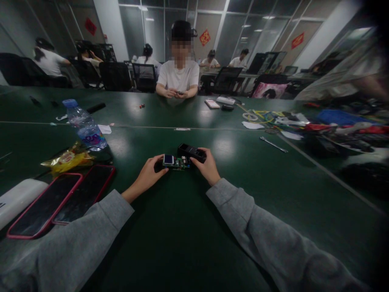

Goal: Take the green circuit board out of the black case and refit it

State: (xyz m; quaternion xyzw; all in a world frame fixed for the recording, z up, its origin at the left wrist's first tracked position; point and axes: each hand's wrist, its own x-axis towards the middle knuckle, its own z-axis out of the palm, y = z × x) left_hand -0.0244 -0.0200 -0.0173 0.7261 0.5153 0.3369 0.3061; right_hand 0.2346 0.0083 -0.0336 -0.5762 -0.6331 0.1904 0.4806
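My left hand grips the left end of a green circuit board that carries a small screen. In my right hand is a black plastic casing with openings in its face, pinched at its right end between thumb and fingers. The casing lies just behind the board's right part, tilted a little. Whether the two touch is hard to make out. Both are held low over the dark green table.
To my left are two red-edged phones, a white device, a yellow wrapper and a water bottle. A wrench and tangled cables lie to the right. Across the table sits a person handling something small.
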